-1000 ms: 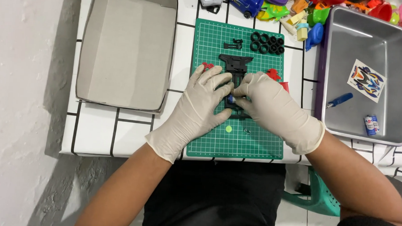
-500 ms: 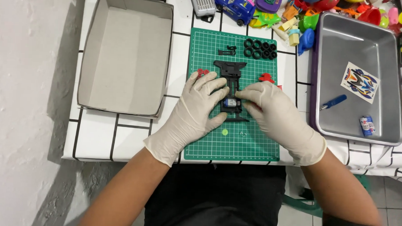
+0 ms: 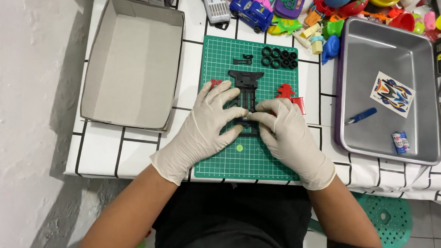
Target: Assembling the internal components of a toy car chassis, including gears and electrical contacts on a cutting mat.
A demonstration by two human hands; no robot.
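Table (image 3: 131, 150): white w/ black grid lines, 1; carries everything below.
Cardboard box (image 3: 134, 62): 1, open, nothing inside, left of mat; same place as 1 s ago.
Metal tray (image 3: 387, 95): 1, right of mat; holds 1 sticker sheet (image 3: 391, 94), 1 blue-handled screwdriver (image 3: 361, 115), 1 small blue-white cylinder, prob. battery pair (image 3: 400, 142).
Cutting mat (image 3: 222, 65): green, 1, centre of table.
Change: both hands sat a bit farther up the mat 1 s ago; now lower on the chassis' near end, fingertips closer together. Work has moved along the chassis, which itself hasn't shifted on the mat.
Left hand (image 3: 208, 126): white glove, fingers spread & curled, tips pressing chassis from left; not closed round it.
Right hand (image 3: 283, 133): white glove, thumb + forefinger pinched at chassis' near end; what's between them can't tell.
Toy car chassis (image 3: 246, 81): black, 1, flat on mat, mid-mat, near end under the fingers.
Tyres (image 3: 280, 58): black, abt 8, cluster at mat's top right.
Red parts (image 3: 286, 92): 2 pieces right of chassis, 1 more peeking by left fingers.
Small black part (image 3: 243, 60): 1, above chassis.
Green dot piece (image 3: 239, 148): 1, near mat's lower middle.
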